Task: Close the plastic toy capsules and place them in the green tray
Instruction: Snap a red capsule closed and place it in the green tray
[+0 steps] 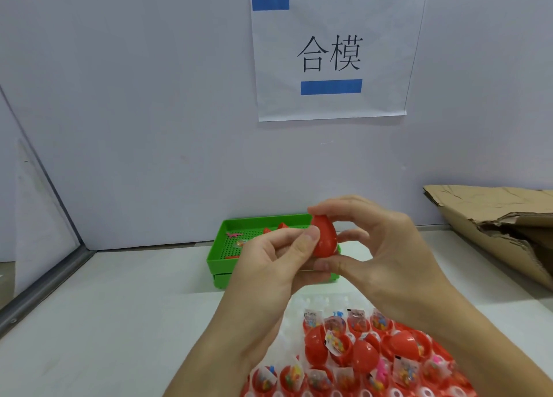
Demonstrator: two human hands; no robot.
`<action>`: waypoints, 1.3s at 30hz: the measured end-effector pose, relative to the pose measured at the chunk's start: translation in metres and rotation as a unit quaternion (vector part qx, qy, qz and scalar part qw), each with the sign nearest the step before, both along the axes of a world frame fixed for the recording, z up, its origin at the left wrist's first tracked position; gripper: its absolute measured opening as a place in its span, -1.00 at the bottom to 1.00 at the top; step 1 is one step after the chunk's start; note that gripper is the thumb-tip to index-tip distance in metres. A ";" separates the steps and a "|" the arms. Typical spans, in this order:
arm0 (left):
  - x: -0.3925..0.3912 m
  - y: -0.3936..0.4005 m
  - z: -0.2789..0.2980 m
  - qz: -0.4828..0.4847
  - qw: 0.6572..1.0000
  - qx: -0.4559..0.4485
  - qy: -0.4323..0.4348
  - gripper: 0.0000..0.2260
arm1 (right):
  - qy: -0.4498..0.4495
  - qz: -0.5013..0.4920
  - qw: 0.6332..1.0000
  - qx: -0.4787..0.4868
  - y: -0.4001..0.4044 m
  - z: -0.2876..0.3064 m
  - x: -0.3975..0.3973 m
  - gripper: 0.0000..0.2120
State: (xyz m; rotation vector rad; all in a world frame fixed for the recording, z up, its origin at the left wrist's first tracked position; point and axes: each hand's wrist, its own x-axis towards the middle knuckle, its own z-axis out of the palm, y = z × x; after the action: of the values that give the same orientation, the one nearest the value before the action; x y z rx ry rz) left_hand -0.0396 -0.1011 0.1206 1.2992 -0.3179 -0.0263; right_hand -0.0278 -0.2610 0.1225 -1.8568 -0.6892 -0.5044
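On wall sign: "合模"

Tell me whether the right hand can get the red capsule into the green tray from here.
Probably yes. The right hand and left hand share a grip on the red capsule, right in front of the green tray, with nothing visible between them.

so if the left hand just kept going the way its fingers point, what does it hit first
Most likely the red capsule itself: the left hand already pinches it from the left side, with the right hand gripping it just beyond. The green tray lies behind; depth there is unclear.
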 end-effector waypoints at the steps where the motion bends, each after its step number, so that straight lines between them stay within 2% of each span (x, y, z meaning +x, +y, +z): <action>1: -0.001 -0.001 0.000 0.016 1.000 0.006 -0.011 -0.69 | 0.004 0.006 1.000 0.002 0.000 -0.001 0.000 -0.48; 4: -0.001 -0.002 -0.002 0.130 0.982 0.110 -0.082 -0.78 | 0.053 0.044 0.997 0.039 -0.003 -0.002 0.002 -0.55; 7: -0.001 -0.001 -0.003 0.250 0.931 0.201 -0.174 -0.83 | 0.128 0.064 0.984 0.102 -0.004 -0.002 0.003 -0.67; 11: -0.002 -0.002 -0.004 0.280 0.889 0.258 -0.255 -0.73 | 0.181 0.055 0.967 0.168 0.001 -0.006 0.006 -0.71; 14: -0.004 -0.003 -0.001 0.245 0.918 0.201 -0.239 -0.67 | 0.198 0.089 0.950 0.223 -0.001 -0.007 0.007 -0.75; 17: -0.002 -0.001 0.000 0.205 0.946 0.142 -0.207 -0.71 | 0.220 0.117 0.933 0.258 -0.003 -0.005 0.007 -0.69; 21: -0.002 0.002 0.002 0.177 0.956 0.130 -0.197 -0.69 | 0.196 0.095 0.946 0.241 -0.002 -0.001 0.004 -0.68; 25: -0.003 0.002 0.001 0.220 0.936 0.157 -0.226 -0.64 | 0.129 0.037 0.969 0.209 0.002 0.003 -0.002 -0.79; 29: -0.004 0.004 0.000 0.271 0.894 0.211 -0.287 -0.58 | 0.092 0.007 0.977 0.192 0.008 0.006 -0.007 -0.86; 33: -0.001 0.002 -0.005 0.304 0.850 0.265 -0.339 -0.62 | 0.082 -0.024 0.983 0.165 0.009 0.007 -0.007 -0.74; 37: 0.000 0.001 -0.009 0.268 0.873 0.257 -0.315 -0.72 | 0.095 -0.034 0.987 0.128 0.005 0.007 -0.007 -0.74; 39: -0.002 -0.003 -0.010 0.232 0.885 0.267 -0.302 -0.79 | 0.103 -0.035 0.989 0.098 0.001 0.007 -0.005 -0.80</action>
State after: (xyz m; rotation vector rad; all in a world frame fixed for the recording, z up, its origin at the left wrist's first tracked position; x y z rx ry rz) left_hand -0.0414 -0.1040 0.1109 1.8948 -0.5456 0.7616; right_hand -0.0332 -0.2604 0.1299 -1.7223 -0.4220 -0.4038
